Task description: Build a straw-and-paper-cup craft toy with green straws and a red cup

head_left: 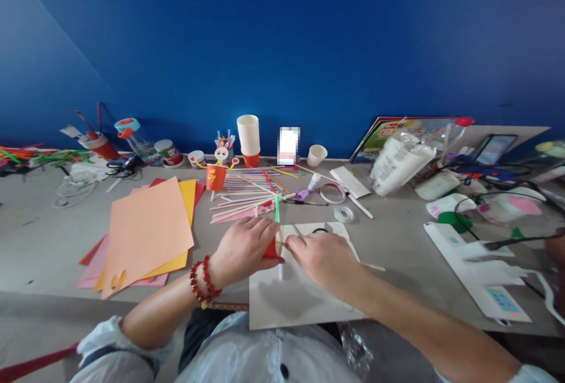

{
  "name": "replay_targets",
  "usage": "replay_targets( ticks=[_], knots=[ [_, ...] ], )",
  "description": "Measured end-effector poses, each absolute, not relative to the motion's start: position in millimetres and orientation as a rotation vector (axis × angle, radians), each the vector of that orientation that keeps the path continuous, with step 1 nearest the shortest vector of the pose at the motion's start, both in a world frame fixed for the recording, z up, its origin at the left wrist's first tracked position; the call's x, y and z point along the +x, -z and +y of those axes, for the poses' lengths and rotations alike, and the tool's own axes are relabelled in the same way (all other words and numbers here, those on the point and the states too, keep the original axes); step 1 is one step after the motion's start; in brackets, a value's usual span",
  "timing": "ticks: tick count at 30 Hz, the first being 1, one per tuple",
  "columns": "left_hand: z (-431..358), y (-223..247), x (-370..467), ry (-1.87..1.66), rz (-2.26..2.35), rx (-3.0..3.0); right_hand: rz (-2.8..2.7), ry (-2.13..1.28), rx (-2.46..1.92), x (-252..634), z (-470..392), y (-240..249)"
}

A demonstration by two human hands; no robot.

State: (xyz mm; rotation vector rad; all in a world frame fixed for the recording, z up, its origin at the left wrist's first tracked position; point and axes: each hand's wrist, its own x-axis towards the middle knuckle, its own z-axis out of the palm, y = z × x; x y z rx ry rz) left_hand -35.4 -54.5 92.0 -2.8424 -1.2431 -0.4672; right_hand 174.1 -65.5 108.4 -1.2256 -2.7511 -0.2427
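Note:
My left hand (243, 250) is wrapped round a red paper cup (272, 246), tipped on its side with its mouth toward the right. My right hand (324, 258) pinches a thin wooden stick (373, 266) at the cup's mouth; the stick's far end sticks out beyond the wrist. A green and white straw (277, 209) shows just behind the cup. Both hands are above a white sheet (304, 303) at the table's front edge. Part of a dark-handled tool (321, 230) lies on the sheet behind my right hand.
Coloured paper (150, 227) is stacked at left. Behind the hands are loose straws (247, 183), a rabbit-decorated red cup (216, 176), stacked cups (248, 136) and tape rolls (344, 213). A power strip (477, 274), cables and wrapped cups (399, 162) occupy the right.

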Motion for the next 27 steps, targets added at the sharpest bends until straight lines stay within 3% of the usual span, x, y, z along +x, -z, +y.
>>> replay_targets(
  ticks=[13, 22, 27],
  knots=[
    [-55, -93, -38, 0.479, -1.174, -2.916, -2.776, 0.187, -0.997, 186, -64, -106],
    [-53, -93, -50, 0.532, -1.369, -3.267, -2.652, 0.481, -0.654, 182, -63, -108],
    [-52, -94, -42, 0.482, -1.178, -3.041, -2.721, 0.226, -0.886, 183, -60, -99]
  ],
)
